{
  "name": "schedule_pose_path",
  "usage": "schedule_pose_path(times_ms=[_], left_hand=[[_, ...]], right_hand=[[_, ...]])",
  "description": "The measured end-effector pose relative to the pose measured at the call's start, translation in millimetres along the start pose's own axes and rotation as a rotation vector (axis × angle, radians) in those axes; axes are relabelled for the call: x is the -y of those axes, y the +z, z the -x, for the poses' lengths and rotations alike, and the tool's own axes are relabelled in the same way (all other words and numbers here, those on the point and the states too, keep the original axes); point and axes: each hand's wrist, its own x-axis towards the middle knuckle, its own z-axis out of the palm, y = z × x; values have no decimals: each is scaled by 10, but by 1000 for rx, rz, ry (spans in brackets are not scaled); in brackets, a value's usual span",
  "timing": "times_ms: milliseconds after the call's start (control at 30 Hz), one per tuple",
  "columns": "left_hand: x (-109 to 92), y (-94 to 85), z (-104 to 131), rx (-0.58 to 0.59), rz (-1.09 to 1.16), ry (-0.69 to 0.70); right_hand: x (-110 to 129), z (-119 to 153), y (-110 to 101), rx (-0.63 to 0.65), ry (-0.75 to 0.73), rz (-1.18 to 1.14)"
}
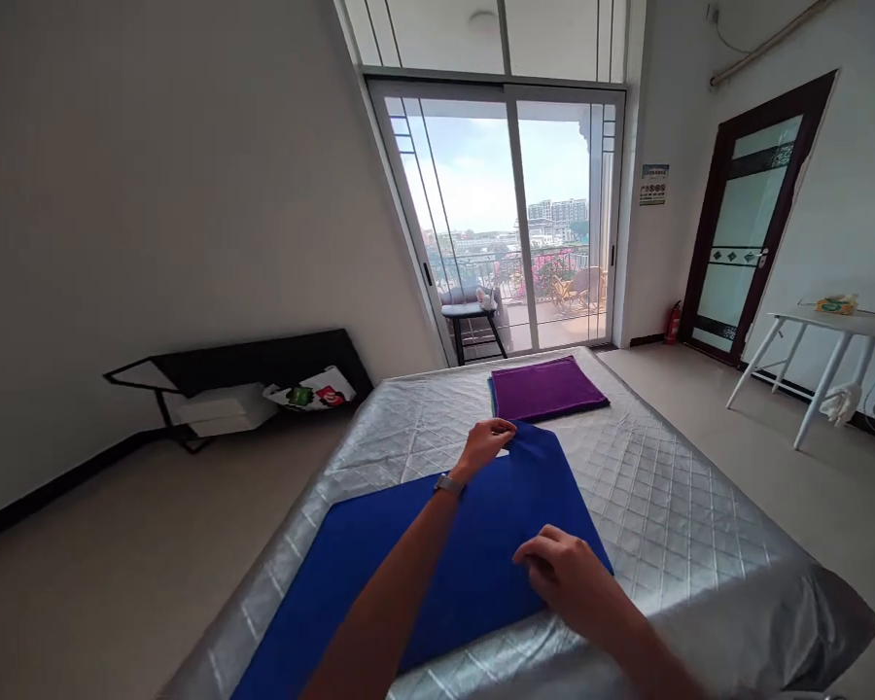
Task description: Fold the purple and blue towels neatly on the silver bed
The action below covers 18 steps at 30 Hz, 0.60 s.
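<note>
A blue cloth (473,564) lies spread on the silver quilted cover (648,486) in front of me. My left hand (488,439), with a grey watch band on its wrist, pinches the cloth at its far edge, where the fabric is raised. My right hand (563,572) hovers over or rests on the cloth near its right side, fingers curled in. What those fingers hold, if anything, is hidden. Beyond the blue cloth sits a flat stack with a purple cloth (546,389) on top and a bluish edge showing at its left.
A black low rack (255,365) with a white box stands at left by the wall. Past the bed are a dark stool (471,311) and a sliding glass door (517,214). At right stand a white table (838,319) and a red fire extinguisher (673,323).
</note>
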Motion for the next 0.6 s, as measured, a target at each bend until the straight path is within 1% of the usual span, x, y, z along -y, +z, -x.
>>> schedule_pose_path(times_ms=[100,200,267,333,400,467,533,600], left_hand=[[271,-694,181,-88,24,-32],[521,-1369,387,-181,19,-66],[689,-1759,543,-241,4,-94],[870,-2066,717,-296,-22,-133],[1063,-2277,908,-340,-57,-186],[1252,-2399,1114,-370,-105,-253],[1414,-2456,1338,-394,-172,-328],[1525,-2463,1585,-417,-254,-396]], right_hand=[[399,-313,449,90,-150,-31],[820,-639,936,172,-269,8],[1100,-830,1260,218,-330,59],[1345,-985,1585,278,-383,114],[1517,-1094,1915,347,-419,160],[1587,-1152,2241,428,-437,205],[1551,-1166,2524,498,-425,245],[1435,-1170,2710,541,-403,263]])
